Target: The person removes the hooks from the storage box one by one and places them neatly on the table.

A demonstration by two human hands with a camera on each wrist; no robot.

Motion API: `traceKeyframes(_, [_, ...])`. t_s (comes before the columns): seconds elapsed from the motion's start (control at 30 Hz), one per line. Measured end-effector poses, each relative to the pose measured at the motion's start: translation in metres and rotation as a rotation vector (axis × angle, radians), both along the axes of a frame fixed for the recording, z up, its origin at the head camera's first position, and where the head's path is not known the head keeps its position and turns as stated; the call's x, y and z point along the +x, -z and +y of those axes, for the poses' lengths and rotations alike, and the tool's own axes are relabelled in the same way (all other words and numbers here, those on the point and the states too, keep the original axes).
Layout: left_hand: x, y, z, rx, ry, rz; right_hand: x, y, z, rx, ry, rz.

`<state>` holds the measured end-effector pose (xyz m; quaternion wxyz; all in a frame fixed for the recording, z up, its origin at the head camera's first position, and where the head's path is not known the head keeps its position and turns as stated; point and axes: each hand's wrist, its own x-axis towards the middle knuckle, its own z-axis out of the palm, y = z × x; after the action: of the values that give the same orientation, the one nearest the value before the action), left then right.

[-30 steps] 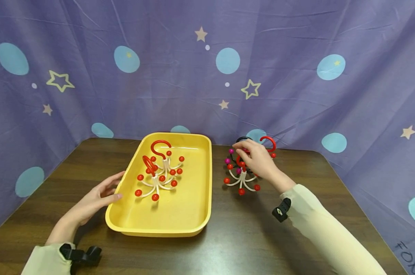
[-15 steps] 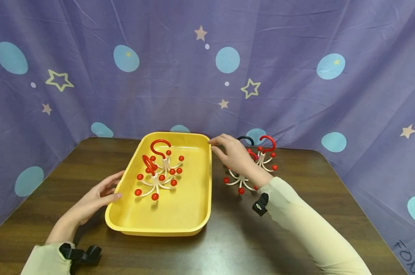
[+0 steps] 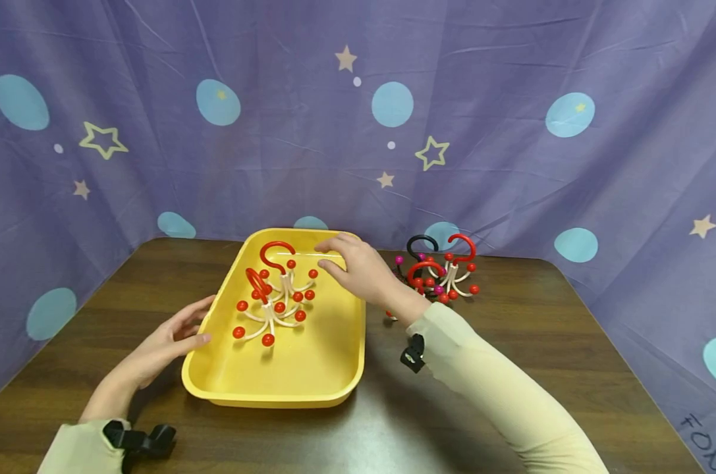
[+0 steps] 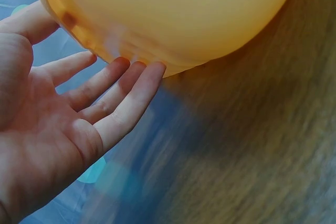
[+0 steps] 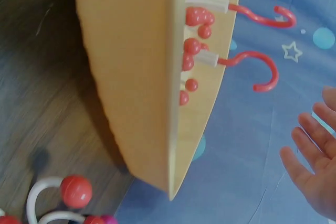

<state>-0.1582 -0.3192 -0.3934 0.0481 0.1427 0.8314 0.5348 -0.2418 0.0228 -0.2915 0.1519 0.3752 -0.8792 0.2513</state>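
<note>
A yellow tray (image 3: 310,355) stands on the table. At its left side, my left hand (image 3: 162,342) lightly holds the wall: the thumb lies over the rim, and the fingertips touch the outside in the left wrist view. Inside the tray stand two white multi-armed pieces with red ball ends and red hooks, a front one (image 3: 267,316) and a rear one (image 3: 284,280). Over the tray's right side hovers my right hand (image 3: 360,266), fingers loosely bent; the right wrist view shows nothing in its grasp (image 5: 315,156).
Right of the tray stand similar hooked pieces: a white one with a red hook (image 3: 452,280), a black-hooked one with magenta balls (image 3: 417,245), and a red-hooked one (image 3: 424,266) partly hidden by my right forearm. A purple patterned curtain (image 3: 512,164) hangs behind the table (image 3: 529,316).
My right hand has moved left from the pieces on the right, past the tray's right rim, to above the tray. It carries nothing. Left hand, tray and pieces stay put.
</note>
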Motion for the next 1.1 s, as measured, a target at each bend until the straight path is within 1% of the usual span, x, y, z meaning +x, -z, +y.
traceKeyframes(0.23, [0.001,0.000,0.000,0.004,0.004,0.001,0.004,-0.002,-0.022,0.036,-0.014,-0.054])
traceKeyframes(0.43, [0.001,0.000,-0.001,0.010,0.004,-0.007,0.008,-0.002,-0.039,0.074,-0.023,-0.082])
traceKeyframes(0.6, [0.001,0.000,-0.001,0.013,0.004,-0.013,0.009,-0.001,-0.053,0.071,-0.060,-0.121])
traceKeyframes(0.67, [0.001,0.000,-0.001,0.014,0.005,-0.017,0.010,-0.002,-0.058,0.069,-0.081,-0.149])
traceKeyframes(0.77, [0.001,-0.001,-0.001,0.014,0.006,-0.024,0.011,-0.003,-0.067,0.088,-0.092,-0.185])
traceKeyframes(0.87, [0.000,-0.001,0.000,0.015,0.006,-0.028,0.012,-0.003,-0.074,0.126,-0.084,-0.210])
traceKeyframes(1.0, [0.000,-0.002,0.000,0.015,0.006,-0.031,0.011,-0.003,-0.082,0.188,-0.056,-0.207])
traceKeyframes(1.1, [0.000,-0.002,0.000,0.024,0.011,-0.032,0.010,-0.002,-0.086,0.207,-0.040,-0.200])
